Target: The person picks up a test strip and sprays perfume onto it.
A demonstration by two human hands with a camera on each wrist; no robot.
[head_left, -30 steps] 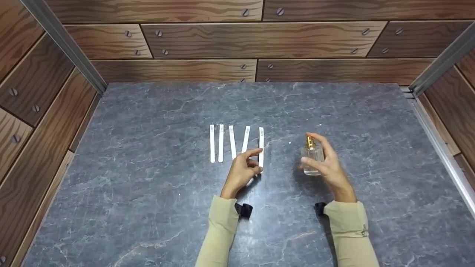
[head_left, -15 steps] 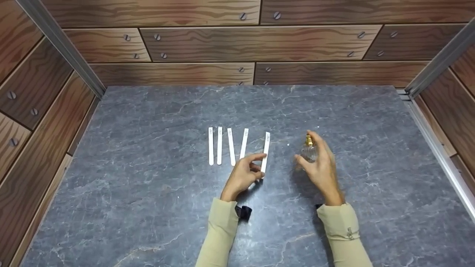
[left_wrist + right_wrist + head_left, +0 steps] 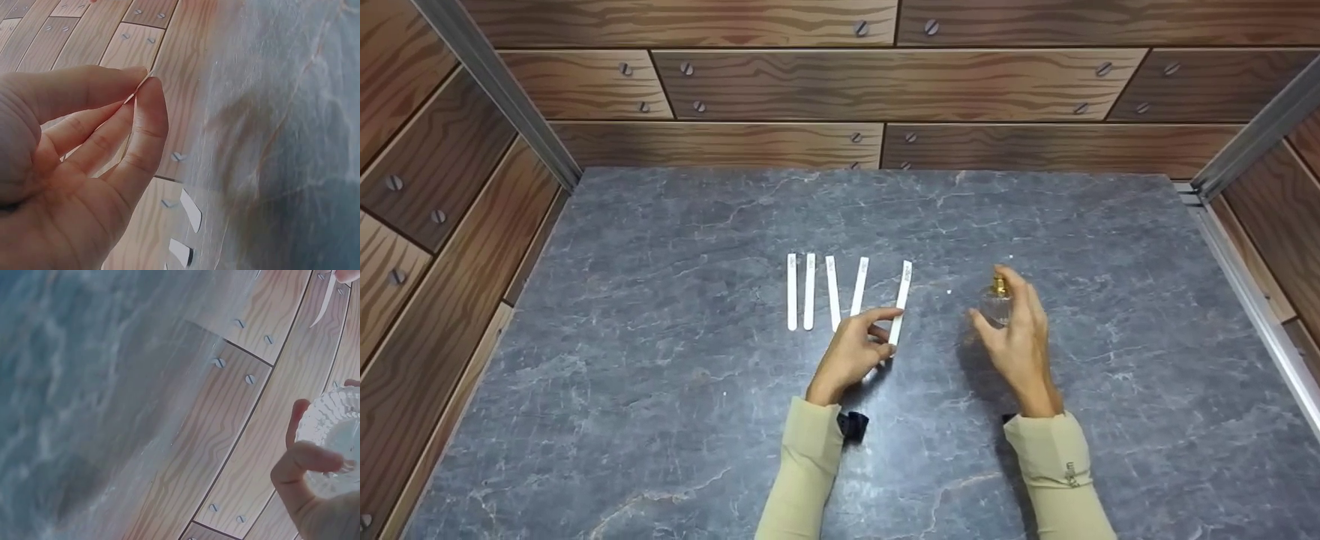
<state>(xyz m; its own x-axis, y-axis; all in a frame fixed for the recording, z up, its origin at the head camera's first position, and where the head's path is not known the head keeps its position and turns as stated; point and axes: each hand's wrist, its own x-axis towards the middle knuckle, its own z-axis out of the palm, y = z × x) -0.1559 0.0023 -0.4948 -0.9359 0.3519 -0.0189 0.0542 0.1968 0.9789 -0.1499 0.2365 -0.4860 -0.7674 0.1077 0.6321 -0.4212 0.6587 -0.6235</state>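
In the head view the right hand (image 3: 1016, 337) covers most of the perfume bottle (image 3: 994, 306); only its gold cap and some glass show. The left hand (image 3: 851, 352) hides the lower end of the paper strip (image 3: 901, 300). Print on the strips is too small to read.

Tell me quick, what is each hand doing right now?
Left hand: pinching one white strip between thumb and finger.
Right hand: curled round the glass bottle, holding it up.

Even soft light, blurry wrist views
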